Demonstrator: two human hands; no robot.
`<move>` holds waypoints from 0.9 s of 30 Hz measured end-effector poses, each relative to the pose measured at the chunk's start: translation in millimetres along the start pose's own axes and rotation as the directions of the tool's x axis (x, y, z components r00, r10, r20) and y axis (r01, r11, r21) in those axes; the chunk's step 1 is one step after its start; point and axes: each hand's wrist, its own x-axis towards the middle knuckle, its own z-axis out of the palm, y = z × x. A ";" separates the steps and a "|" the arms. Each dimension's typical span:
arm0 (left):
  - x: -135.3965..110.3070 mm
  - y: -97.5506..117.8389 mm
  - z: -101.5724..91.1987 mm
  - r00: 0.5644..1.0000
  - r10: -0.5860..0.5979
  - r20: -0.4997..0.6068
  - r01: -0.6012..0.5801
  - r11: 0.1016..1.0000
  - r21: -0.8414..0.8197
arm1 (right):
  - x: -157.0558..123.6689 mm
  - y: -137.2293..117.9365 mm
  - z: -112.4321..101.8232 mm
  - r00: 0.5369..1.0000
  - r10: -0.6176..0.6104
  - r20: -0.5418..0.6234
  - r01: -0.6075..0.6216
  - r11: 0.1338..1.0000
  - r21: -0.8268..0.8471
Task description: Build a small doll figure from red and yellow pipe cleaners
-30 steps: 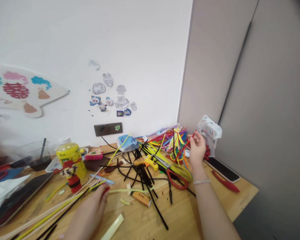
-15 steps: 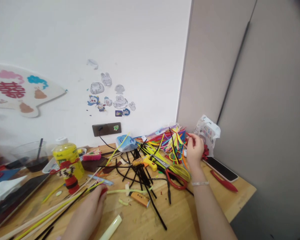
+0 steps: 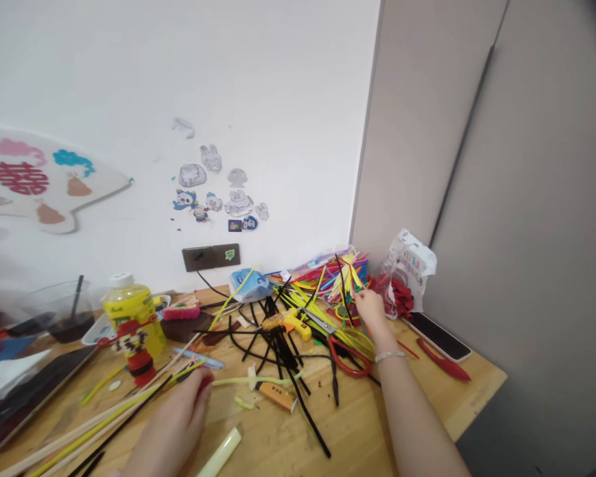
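Two bare hands work over a crowded wooden surface (image 3: pixel 457 397), and a tangled heap of black pipe cleaners (image 3: pixel 278 344) makes a handy clock centre. The left hand (image 3: pixel 171 424) sits at about eight o'clock, curled closed around a small red piece (image 3: pixel 206 382), over long pale and yellow sticks (image 3: pixel 104 417) that run off the bottom-left corner of the view. The right hand (image 3: pixel 371 307), a silver bracelet (image 3: pixel 390 356) on its wrist, is at two o'clock with its fingers bunched, just beside a spray of multicoloured pipe cleaners (image 3: pixel 347 278). I can't tell whether it is pinching anything or touching them.

A yellow glue gun (image 3: pixel 285 322) lies at twelve, and red-handled scissors (image 3: pixel 346 356) sit at three, just below the right hand. An orange utility knife (image 3: pixel 277 396) is at six, and a pale tube (image 3: pixel 221 452) reaches the bottom edge of the view. Well off at nine stands a yellow bottle (image 3: pixel 134 324).

Past the right hand, red scraps (image 3: pixel 397 297) and a crumpled plastic bag (image 3: pixel 410 262) are pressed into the corner against a beige partition (image 3: pixel 402 132). A black phone (image 3: pixel 437 336) and a red marker (image 3: pixel 444 360) lie close to the surface's right edge, which drops away toward the floor. Behind everything, the far edge meets a white wall (image 3: pixel 288 119).
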 end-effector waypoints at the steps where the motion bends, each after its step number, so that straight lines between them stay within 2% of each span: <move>1: -0.2 0.9 -0.4 1.000 0.006 0.017 -0.006 1.000 0.002 | -0.1 4.0 7.7 0.999 0.000 0.040 0.000 1.000 -0.004; 3: -0.5 1.6 -1.2 0.998 0.025 0.061 -0.026 1.000 0.005 | -0.2 10.9 21.8 0.996 0.011 0.088 -0.010 1.000 -0.013; 6: -0.8 0.9 -2.1 0.998 0.026 0.057 -0.027 0.999 0.025 | 0.5 19.7 36.9 0.992 0.043 0.122 -0.041 0.999 -0.015; 11: 1.2 -5.1 0.7 0.997 0.027 0.069 -0.028 0.999 0.019 | 4.3 31.6 47.3 0.987 0.065 0.147 -0.075 0.995 0.070; 18: 1.3 -12.3 6.1 0.998 0.028 0.063 -0.028 1.000 0.004 | 8.2 38.6 44.7 0.997 0.071 -0.009 -0.067 0.963 0.260; 27: -1.7 -0.3 -0.9 0.997 0.022 0.069 -0.022 1.000 0.003 | 8.2 26.9 33.4 0.982 0.028 -0.188 0.047 0.922 0.385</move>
